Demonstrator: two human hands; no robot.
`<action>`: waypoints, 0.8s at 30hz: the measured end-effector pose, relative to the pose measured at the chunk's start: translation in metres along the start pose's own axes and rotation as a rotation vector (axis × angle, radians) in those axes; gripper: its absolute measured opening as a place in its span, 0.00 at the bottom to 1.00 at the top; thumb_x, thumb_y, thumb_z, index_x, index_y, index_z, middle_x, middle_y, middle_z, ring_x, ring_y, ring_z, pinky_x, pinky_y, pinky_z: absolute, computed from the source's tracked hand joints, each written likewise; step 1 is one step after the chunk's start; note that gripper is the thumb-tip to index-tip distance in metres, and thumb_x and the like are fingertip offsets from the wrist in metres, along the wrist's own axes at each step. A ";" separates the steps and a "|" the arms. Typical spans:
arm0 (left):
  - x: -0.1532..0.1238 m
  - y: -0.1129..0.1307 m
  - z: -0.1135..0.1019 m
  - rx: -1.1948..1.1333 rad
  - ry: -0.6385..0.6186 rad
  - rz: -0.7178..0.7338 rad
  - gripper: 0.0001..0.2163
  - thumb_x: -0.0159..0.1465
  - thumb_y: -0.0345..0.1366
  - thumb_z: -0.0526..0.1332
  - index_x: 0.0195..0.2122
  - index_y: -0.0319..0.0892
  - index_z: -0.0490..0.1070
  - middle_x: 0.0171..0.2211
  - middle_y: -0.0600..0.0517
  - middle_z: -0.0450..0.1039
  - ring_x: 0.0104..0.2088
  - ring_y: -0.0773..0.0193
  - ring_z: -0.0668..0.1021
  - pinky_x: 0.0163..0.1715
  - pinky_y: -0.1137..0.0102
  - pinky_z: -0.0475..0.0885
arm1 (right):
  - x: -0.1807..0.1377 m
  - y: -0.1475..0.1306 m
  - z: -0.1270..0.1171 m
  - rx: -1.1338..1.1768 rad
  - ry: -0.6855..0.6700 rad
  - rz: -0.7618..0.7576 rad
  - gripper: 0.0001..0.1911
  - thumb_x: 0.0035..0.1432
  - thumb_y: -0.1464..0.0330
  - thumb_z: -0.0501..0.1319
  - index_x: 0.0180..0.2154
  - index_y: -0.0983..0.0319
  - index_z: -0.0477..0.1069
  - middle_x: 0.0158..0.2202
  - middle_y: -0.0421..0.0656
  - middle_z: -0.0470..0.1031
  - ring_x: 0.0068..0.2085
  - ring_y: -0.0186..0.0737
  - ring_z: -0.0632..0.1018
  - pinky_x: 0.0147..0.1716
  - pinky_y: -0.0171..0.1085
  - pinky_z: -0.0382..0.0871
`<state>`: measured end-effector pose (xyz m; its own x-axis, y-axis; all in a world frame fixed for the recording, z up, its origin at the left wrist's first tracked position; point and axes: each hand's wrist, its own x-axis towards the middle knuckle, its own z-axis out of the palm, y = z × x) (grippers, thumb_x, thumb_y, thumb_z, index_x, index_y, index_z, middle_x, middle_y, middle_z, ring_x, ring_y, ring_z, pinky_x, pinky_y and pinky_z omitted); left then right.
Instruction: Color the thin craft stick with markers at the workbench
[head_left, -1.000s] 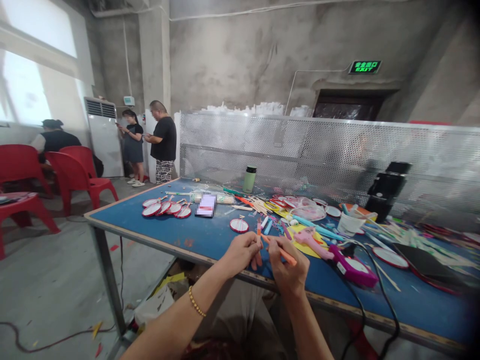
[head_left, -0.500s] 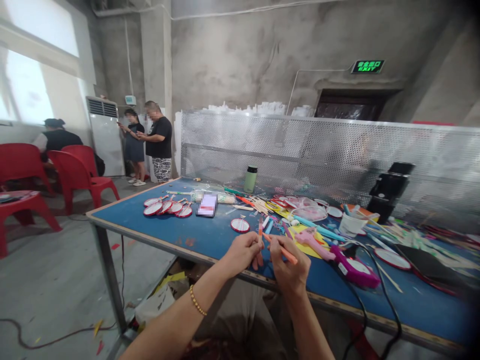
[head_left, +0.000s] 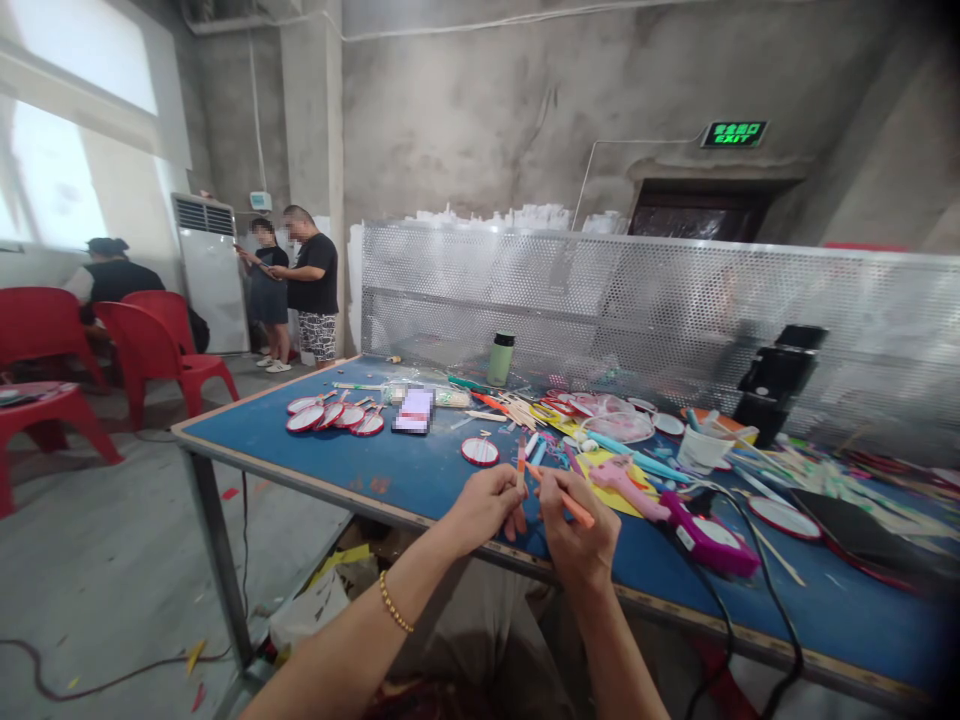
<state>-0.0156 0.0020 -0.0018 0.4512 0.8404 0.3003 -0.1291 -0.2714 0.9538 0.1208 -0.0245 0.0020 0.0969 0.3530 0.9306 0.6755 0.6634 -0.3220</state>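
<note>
Left hand (head_left: 486,505): While my thumb and forefinger pinch a slim stick (head_left: 520,472), my lower fingers hang loosely curled beneath it.
Stick: it rises almost upright at about one o'clock of that hand, orange along its upper part.
Right hand (head_left: 581,530): my thumb and fingers press together around an orange pen (head_left: 579,512), which slants with its far end toward ten o'clock, close to the stick; I cannot tell whether they touch.
Bracelet (head_left: 394,602): gold beads, round my left forearm.
Blue table (head_left: 420,470): just beyond my hands, at eleven o'clock, lies a single red-rimmed disc (head_left: 480,452).
Ten o'clock: I see a phone (head_left: 414,410) lying face up, and past it a bunch of overlapping red-rimmed discs (head_left: 337,416).
Twelve o'clock, far edge: a green bottle (head_left: 501,362) stands upright.
Three o'clock: a pink tool (head_left: 622,478) lies over a yellow sheet (head_left: 634,500), near a purple device (head_left: 709,538).
Between two and three: a white cup (head_left: 703,452) holds several sticks.
</note>
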 end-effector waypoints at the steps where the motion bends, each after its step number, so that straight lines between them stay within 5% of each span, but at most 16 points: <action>1: 0.000 0.000 0.000 0.002 0.001 0.001 0.08 0.61 0.40 0.57 0.31 0.41 0.63 0.18 0.56 0.71 0.14 0.71 0.70 0.16 0.78 0.59 | 0.000 0.000 0.000 0.004 -0.002 -0.002 0.10 0.65 0.67 0.58 0.34 0.61 0.76 0.26 0.39 0.78 0.24 0.31 0.76 0.28 0.30 0.72; 10: 0.000 -0.001 0.000 0.013 0.002 0.004 0.10 0.62 0.42 0.58 0.31 0.41 0.64 0.18 0.57 0.70 0.15 0.72 0.70 0.17 0.78 0.59 | 0.001 0.002 0.001 0.007 -0.011 -0.027 0.10 0.64 0.67 0.58 0.34 0.61 0.77 0.29 0.40 0.80 0.29 0.33 0.79 0.33 0.31 0.73; 24: 0.000 0.000 -0.001 0.006 -0.002 -0.002 0.08 0.62 0.40 0.58 0.32 0.41 0.65 0.18 0.57 0.70 0.15 0.71 0.70 0.16 0.78 0.59 | -0.001 0.003 0.001 -0.010 0.005 -0.001 0.10 0.64 0.67 0.58 0.33 0.61 0.76 0.25 0.39 0.78 0.24 0.32 0.76 0.28 0.30 0.71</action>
<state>-0.0164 0.0023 -0.0018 0.4536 0.8399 0.2979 -0.1231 -0.2720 0.9544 0.1217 -0.0223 0.0004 0.1003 0.3489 0.9318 0.6831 0.6568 -0.3194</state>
